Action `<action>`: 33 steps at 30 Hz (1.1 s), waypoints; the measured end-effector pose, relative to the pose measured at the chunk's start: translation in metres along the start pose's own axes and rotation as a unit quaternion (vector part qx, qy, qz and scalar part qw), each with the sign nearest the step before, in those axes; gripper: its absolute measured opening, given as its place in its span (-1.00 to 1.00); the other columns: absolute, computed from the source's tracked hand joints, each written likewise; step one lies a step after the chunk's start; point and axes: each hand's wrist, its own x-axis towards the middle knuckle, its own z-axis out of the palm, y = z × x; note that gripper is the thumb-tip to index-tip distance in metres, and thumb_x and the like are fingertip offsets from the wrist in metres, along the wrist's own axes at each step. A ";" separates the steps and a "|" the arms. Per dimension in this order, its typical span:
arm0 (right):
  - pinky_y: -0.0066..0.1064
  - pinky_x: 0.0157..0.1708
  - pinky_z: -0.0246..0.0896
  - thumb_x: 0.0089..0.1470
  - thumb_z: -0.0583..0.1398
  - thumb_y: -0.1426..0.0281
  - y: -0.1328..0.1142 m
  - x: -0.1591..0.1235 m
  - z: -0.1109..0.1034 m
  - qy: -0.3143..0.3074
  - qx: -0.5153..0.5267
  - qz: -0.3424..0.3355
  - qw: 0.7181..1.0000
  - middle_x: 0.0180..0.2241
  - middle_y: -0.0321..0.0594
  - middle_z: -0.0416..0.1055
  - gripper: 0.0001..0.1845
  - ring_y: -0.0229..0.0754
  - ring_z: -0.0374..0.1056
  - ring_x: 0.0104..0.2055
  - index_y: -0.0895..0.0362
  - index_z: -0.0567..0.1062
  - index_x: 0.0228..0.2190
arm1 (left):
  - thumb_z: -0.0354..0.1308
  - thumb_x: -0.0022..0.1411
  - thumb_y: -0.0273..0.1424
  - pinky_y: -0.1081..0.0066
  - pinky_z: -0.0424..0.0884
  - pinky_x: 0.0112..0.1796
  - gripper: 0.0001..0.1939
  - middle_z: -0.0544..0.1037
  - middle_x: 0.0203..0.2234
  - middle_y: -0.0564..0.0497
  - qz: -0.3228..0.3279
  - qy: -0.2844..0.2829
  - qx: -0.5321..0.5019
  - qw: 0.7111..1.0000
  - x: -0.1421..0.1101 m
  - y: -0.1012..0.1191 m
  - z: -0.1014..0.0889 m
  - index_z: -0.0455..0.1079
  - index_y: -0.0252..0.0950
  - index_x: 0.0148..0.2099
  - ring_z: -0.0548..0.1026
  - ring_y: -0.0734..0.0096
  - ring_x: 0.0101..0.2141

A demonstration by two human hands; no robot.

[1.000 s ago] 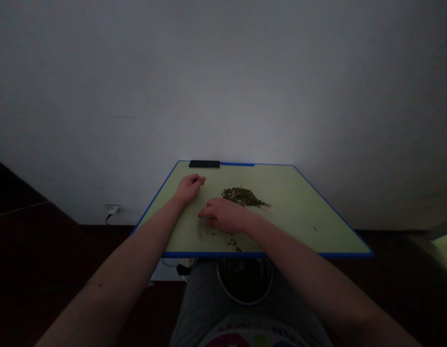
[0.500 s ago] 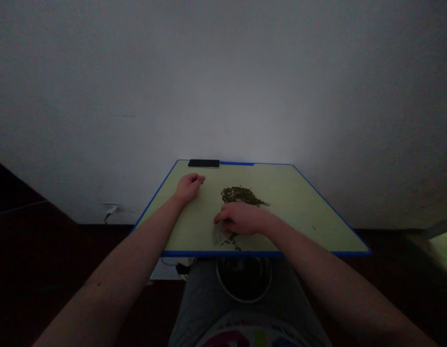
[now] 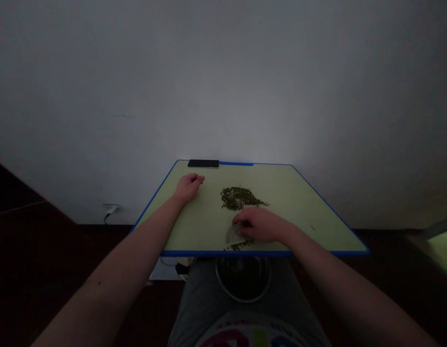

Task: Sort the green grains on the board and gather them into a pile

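My right hand (image 3: 261,224) grips a clear protractor (image 3: 233,236), its curved side toward the left and its straight edge toward the table's front. Small dark green beans (image 3: 240,246) lie along that straight edge, close to the blue rim. Beyond the hand, a larger heap of the same beans (image 3: 237,196) is spread on the pale green tabletop (image 3: 201,224). My left hand (image 3: 189,187) rests on the left part of the tabletop with its fingers curled closed and nothing visible in them. Below the front edge, a metal bowl (image 3: 245,300) sits between my legs, its inside dark.
A black phone (image 3: 203,163) lies at the back left edge of the table, against the wall (image 3: 223,96). One small dark sliver (image 3: 313,227) is on the right side of the tabletop. A plug (image 3: 113,209) with a cord is in the wall at the left.
My right hand has moved right and toward the front edge with the protractor, and the few beans by it have shifted the same way. My left hand stays in place.
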 end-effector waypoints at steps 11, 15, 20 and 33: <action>-0.47 -0.42 0.05 -0.02 0.14 0.33 -0.007 -0.020 0.003 0.016 0.028 0.091 0.995 -0.41 -0.21 0.45 -0.72 -0.25 0.30 -0.41 0.12 0.48 -0.22 | 0.00 0.04 -0.09 0.49 0.07 -0.58 -0.64 0.19 -0.76 0.14 0.004 -0.002 0.018 1.000 0.001 0.000 0.000 0.30 -0.30 -0.52 0.16 0.54 -0.65; -0.47 -0.45 0.03 -0.01 0.14 0.31 -0.008 -0.027 0.005 0.018 0.036 0.114 0.993 -0.46 -0.22 0.45 -0.70 -0.25 0.29 -0.45 0.11 0.47 -0.20 | 0.00 0.04 -0.10 0.49 0.07 -0.58 -0.65 0.20 -0.75 0.14 0.005 0.000 0.029 1.000 0.000 0.001 0.000 0.30 -0.30 -0.52 0.17 0.54 -0.65; -0.46 -0.48 -0.01 0.00 0.12 0.31 -0.014 -0.036 0.005 0.024 0.038 0.127 0.991 -0.46 -0.22 0.44 -0.78 -0.25 0.27 -0.45 0.12 0.50 -0.32 | 0.00 0.05 -0.10 0.49 0.07 -0.58 -0.64 0.20 -0.74 0.14 0.005 -0.001 0.018 1.000 -0.001 0.003 0.000 0.29 -0.30 -0.53 0.17 0.55 -0.65; -0.45 -0.48 0.01 0.01 0.11 0.28 -0.016 -0.047 0.006 0.034 0.020 0.170 0.985 -0.45 -0.21 0.44 -0.78 -0.22 0.30 -0.43 0.11 0.49 -0.35 | -0.01 0.04 -0.07 0.49 0.07 -0.59 -0.63 0.21 -0.74 0.13 0.000 -0.005 0.020 1.000 0.000 0.001 0.001 0.29 -0.29 -0.52 0.17 0.54 -0.66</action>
